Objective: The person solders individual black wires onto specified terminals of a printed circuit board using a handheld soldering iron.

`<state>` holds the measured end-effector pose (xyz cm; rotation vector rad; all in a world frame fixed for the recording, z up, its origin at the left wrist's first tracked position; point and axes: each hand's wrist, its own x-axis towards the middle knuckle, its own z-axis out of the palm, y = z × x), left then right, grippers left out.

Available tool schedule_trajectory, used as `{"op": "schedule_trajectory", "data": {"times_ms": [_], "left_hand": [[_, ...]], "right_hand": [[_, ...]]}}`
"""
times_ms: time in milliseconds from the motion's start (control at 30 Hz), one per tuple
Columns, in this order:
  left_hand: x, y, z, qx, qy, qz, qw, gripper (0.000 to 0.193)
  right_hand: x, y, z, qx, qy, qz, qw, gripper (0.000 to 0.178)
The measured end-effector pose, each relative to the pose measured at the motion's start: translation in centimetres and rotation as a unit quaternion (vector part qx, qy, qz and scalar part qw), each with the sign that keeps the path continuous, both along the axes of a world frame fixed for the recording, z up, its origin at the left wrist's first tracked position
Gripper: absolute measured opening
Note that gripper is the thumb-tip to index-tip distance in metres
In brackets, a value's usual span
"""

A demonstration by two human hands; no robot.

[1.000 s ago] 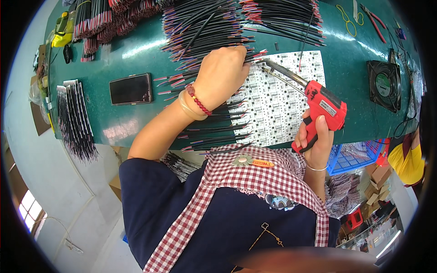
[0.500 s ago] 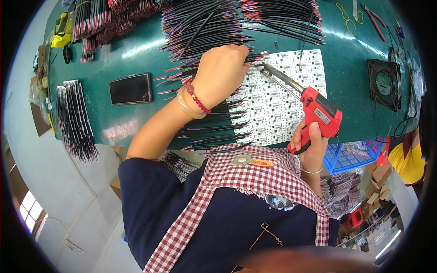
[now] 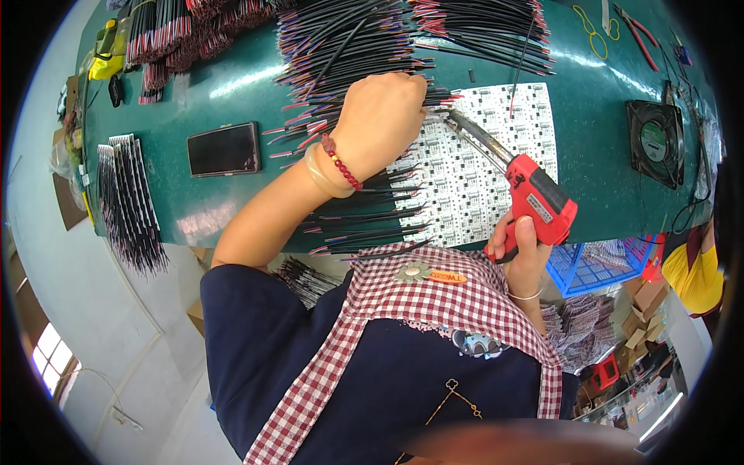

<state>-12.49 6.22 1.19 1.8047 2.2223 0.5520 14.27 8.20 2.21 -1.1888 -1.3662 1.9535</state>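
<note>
Nearest to me is the checked apron (image 3: 480, 294), which has an orange patch (image 3: 448, 277) with letters on it. Just over the near edge of the green surface (image 3: 597, 101), the right hand (image 3: 529, 256) is wrapped around the handle of a red soldering gun (image 3: 542, 203); this grip is firmly closed. A pale label (image 3: 537, 208) is on the gun's side, but its print is too small for me to read.

During the last second, the gun's body has come lower and a little to the left, while its tip stays by the same group of wire ends. I judge that the work has not left this spot, only the angle has changed. Whether the tip touches something, I cannot tell.

The white circuit sheet (image 3: 496, 170) lies flat, reaching to the near edge of the surface. Along its left edge, black wires (image 3: 372, 239) lie in rows. The left hand (image 3: 385, 116) is over the sheet's far left corner, in almost the same place, with fingers bent together; what they pinch is hidden.

Toward the surface's left end lies a phone (image 3: 223, 149); near its right edge stands a fan (image 3: 656, 145) with an unreadable green label. Farther, wire piles (image 3: 349, 46) spread out, and red pliers (image 3: 640, 39) lie toward the far right corner.
</note>
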Motion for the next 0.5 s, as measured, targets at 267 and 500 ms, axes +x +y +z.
{"op": "schedule_trajectory", "data": {"times_ms": [267, 500], "left_hand": [[0.0, 0.1, -0.2, 0.007, 0.015, -0.011, 1.000, 0.020], [-0.4, -0.3, -0.4, -0.009, 0.014, -0.043, 0.999, 0.018]], "right_hand": [[0.5, -0.4, 0.5, 0.008, 0.032, -0.051, 0.998, 0.043], [0.9, -0.3, 0.9, 0.004, 0.037, -0.086, 0.996, 0.049]]}}
